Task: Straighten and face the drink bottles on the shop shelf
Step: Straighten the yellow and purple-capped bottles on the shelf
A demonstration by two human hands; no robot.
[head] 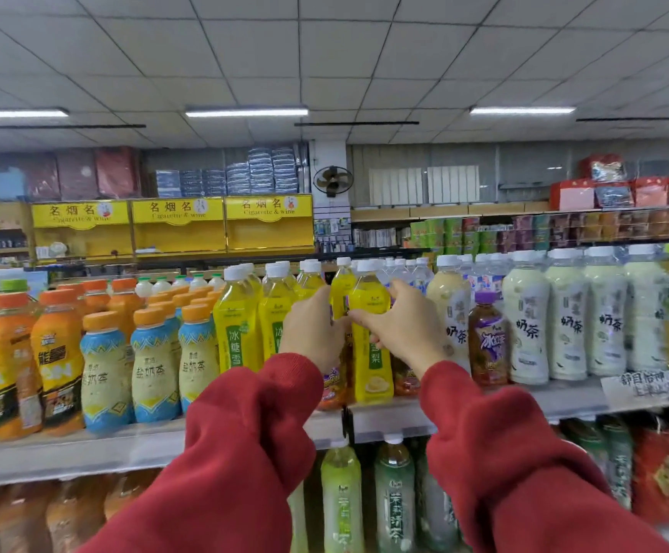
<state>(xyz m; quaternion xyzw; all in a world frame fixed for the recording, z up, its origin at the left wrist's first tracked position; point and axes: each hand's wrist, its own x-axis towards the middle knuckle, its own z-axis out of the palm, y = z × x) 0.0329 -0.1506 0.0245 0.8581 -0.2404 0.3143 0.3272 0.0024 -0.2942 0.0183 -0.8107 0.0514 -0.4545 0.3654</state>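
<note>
- Two red sleeves (245, 453) reach forward from the bottom edge toward the shelf (388, 421).
- Under the shelf edge, a lower row of green-labelled bottles (393, 496) stands between the sleeves.
- The left hand (313, 331) is curled round a bottle just left of the yellow bottle (371, 333); that bottle is almost wholly hidden, so what the fingers clamp cannot be told for sure.
- The right hand (402, 327) grips the yellow bottle at its waist, thumb across the front, fingers wrapped round the right side.
- The yellow bottle stands upright at the shelf's front edge, its green label facing out.
- Left of it stand more yellow bottles (237, 325), then blue-and-cream bottles (153, 365) with orange caps.
- Right of it stand a purple-capped bottle (487, 341) and white milk-tea bottles (568, 317).
- Far behind it hang yellow signs (177, 211) and a wall fan (333, 180).
</note>
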